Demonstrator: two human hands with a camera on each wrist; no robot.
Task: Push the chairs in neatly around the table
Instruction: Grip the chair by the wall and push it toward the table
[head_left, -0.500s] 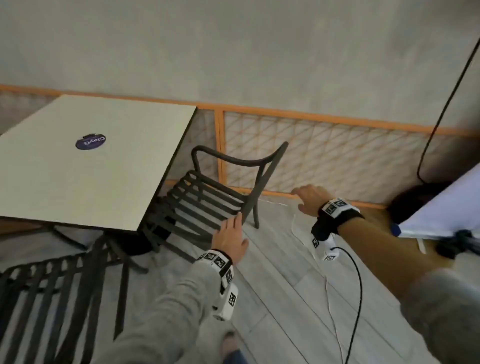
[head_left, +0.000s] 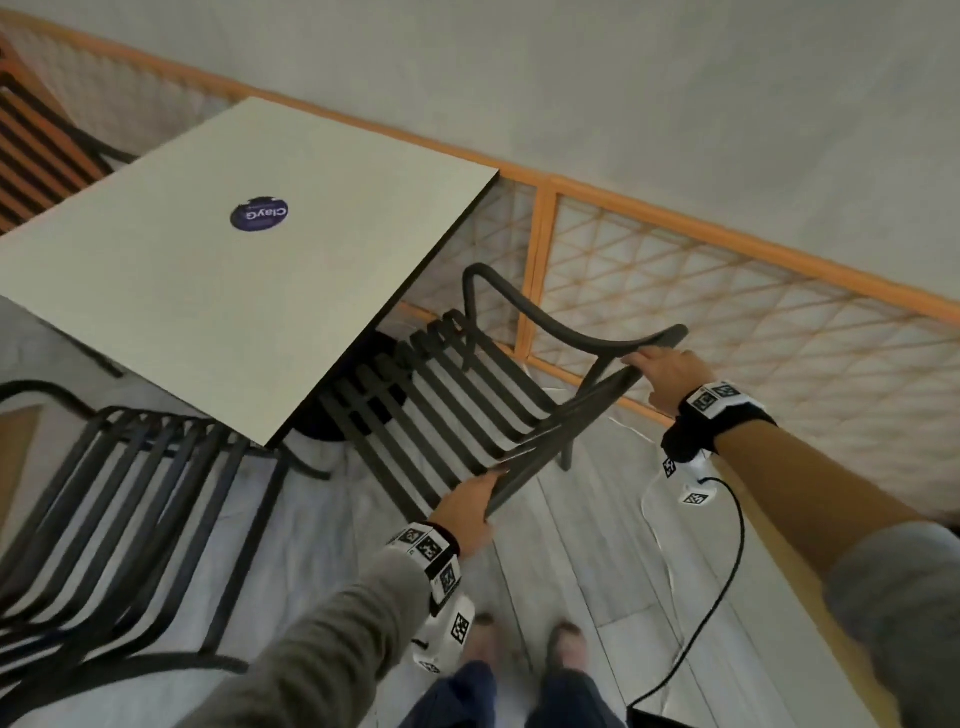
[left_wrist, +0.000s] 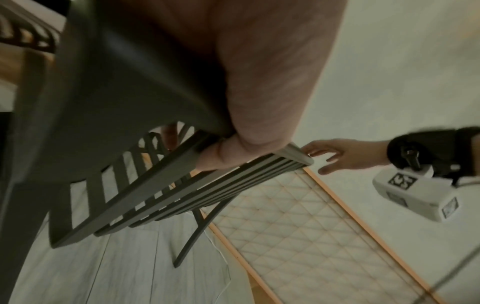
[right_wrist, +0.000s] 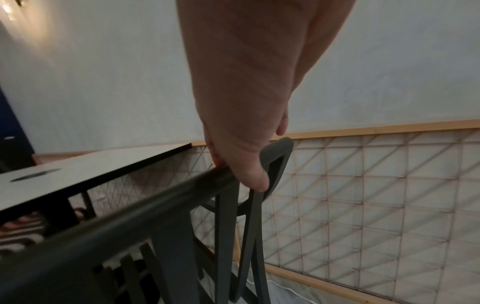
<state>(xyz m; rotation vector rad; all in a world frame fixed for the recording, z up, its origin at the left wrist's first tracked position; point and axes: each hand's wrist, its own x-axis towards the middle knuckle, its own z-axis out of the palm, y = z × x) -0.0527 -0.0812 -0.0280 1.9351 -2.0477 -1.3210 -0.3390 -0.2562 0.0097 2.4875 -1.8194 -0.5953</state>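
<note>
A dark slatted chair (head_left: 467, 405) stands at the right side of the beige square table (head_left: 234, 291), with the front of its seat under the table edge. My left hand (head_left: 467, 501) grips the near end of the backrest's top rail; the left wrist view shows the thumb (left_wrist: 221, 152) curled over the rail (left_wrist: 145, 185). My right hand (head_left: 665, 371) holds the far corner of the same rail, where the armrest meets it. In the right wrist view its thumb (right_wrist: 254, 179) lies on one side of the rail (right_wrist: 130, 216), with fingers on the other.
A second dark slatted chair (head_left: 119, 519) sits at the table's near side, lower left. A third chair (head_left: 36, 145) shows at the far left. A lattice panel with an orange frame (head_left: 727, 332) runs close behind the held chair. A black cable (head_left: 727, 571) hangs from my right wrist.
Both hands were reaching toward the chair's backrest; now each holds its top rail. I have stepped closer and look down more steeply.
</note>
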